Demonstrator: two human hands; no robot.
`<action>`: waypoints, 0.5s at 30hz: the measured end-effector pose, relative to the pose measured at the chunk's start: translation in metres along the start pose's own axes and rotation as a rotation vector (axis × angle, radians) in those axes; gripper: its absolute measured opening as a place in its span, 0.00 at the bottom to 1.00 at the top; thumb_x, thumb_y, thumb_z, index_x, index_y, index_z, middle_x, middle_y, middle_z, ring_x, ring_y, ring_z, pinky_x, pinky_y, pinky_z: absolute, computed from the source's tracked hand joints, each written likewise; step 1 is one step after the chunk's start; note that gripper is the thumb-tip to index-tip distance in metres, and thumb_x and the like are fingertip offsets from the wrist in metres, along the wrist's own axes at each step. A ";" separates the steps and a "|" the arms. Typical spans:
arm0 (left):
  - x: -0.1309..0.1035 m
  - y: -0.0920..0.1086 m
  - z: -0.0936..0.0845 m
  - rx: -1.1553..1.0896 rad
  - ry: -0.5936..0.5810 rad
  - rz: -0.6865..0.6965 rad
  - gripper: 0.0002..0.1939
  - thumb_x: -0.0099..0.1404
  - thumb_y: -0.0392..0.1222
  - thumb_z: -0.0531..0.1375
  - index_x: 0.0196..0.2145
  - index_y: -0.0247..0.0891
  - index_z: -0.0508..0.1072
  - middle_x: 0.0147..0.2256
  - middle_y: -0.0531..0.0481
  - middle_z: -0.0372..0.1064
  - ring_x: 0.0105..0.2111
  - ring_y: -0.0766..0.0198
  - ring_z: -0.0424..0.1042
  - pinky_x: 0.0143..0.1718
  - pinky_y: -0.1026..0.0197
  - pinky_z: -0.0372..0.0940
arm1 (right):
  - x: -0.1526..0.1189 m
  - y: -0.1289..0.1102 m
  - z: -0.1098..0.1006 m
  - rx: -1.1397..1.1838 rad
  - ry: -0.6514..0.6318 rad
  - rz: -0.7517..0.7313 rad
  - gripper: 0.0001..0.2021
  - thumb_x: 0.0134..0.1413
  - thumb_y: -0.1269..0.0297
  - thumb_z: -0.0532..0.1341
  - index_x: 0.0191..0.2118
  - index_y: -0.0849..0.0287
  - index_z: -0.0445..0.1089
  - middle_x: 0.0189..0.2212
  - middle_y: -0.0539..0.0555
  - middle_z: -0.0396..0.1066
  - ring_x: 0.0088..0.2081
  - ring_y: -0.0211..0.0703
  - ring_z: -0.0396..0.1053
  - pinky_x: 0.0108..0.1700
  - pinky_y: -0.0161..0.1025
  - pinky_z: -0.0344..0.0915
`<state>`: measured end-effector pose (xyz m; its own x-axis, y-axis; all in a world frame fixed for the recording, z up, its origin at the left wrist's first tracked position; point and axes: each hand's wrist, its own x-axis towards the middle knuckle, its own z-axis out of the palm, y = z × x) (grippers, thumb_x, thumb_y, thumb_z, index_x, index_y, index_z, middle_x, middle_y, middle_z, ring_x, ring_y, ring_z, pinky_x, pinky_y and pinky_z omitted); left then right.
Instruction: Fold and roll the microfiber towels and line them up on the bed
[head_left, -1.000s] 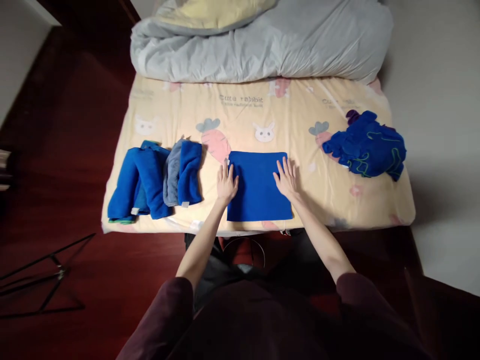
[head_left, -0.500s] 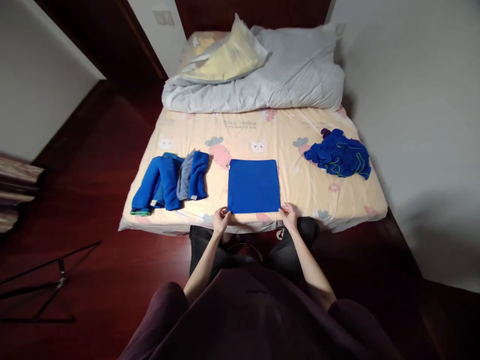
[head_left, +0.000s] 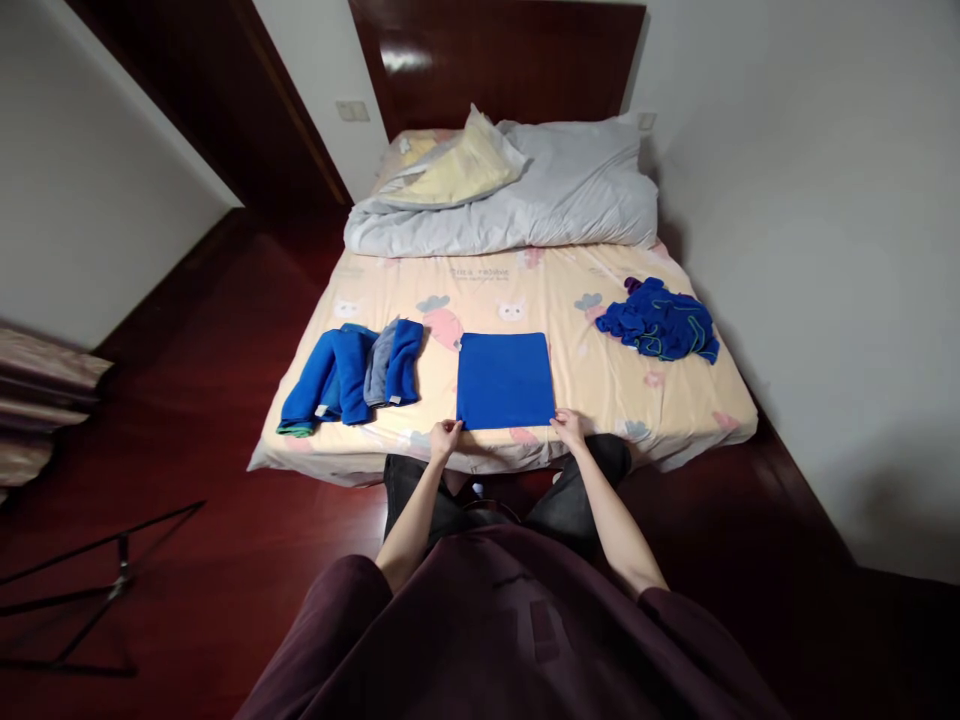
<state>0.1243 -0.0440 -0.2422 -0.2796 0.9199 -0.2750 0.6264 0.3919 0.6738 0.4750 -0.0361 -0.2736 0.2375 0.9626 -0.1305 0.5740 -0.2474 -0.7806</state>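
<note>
A square blue cloth (head_left: pixel 505 381) lies flat and smooth near the front edge of the bed (head_left: pixel 480 300). My left hand (head_left: pixel 445 438) pinches its near left corner. Its near right corner is between the closed fingers of my right hand (head_left: pixel 568 430). To the left lie folded blue cloths (head_left: pixel 330 375), with a grey and blue folded pair (head_left: pixel 394 362) beside them. On the right side of the bed sits a crumpled pile of blue cloths (head_left: pixel 664 320) with green edging.
A rolled-back grey quilt (head_left: pixel 577 190) and a pale yellow cover (head_left: pixel 469 165) fill the head end of the bed. A black metal stand (head_left: pixel 118 580) is on the floor at the left, below a striped curtain (head_left: pixel 49 395).
The view has tilted up, showing more of the headboard. Both hands remain at the near corners of the blue cloth, which lies as before.
</note>
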 end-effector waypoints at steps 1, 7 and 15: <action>0.001 0.001 -0.001 0.009 -0.012 0.002 0.13 0.67 0.47 0.61 0.36 0.36 0.82 0.35 0.38 0.81 0.40 0.50 0.80 0.42 0.55 0.70 | 0.000 -0.001 0.000 -0.001 -0.006 0.011 0.15 0.53 0.61 0.68 0.46 0.60 0.76 0.35 0.57 0.82 0.31 0.47 0.80 0.41 0.46 0.79; 0.003 -0.004 -0.015 0.071 -0.041 0.031 0.16 0.68 0.48 0.59 0.30 0.37 0.81 0.33 0.38 0.80 0.42 0.47 0.80 0.43 0.56 0.70 | -0.004 -0.003 -0.004 -0.034 -0.026 0.101 0.11 0.51 0.67 0.65 0.43 0.59 0.75 0.34 0.54 0.82 0.35 0.45 0.81 0.42 0.43 0.78; -0.011 -0.029 -0.022 0.161 -0.080 0.098 0.16 0.68 0.50 0.59 0.35 0.38 0.83 0.36 0.40 0.80 0.46 0.48 0.79 0.49 0.54 0.70 | -0.018 -0.018 -0.013 -0.299 -0.130 0.167 0.17 0.48 0.66 0.68 0.46 0.57 0.76 0.43 0.59 0.80 0.49 0.55 0.79 0.53 0.48 0.73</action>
<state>0.0935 -0.0660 -0.2431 -0.1568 0.9495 -0.2716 0.7579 0.2920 0.5834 0.4710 -0.0507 -0.2492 0.2570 0.9073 -0.3329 0.7441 -0.4055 -0.5309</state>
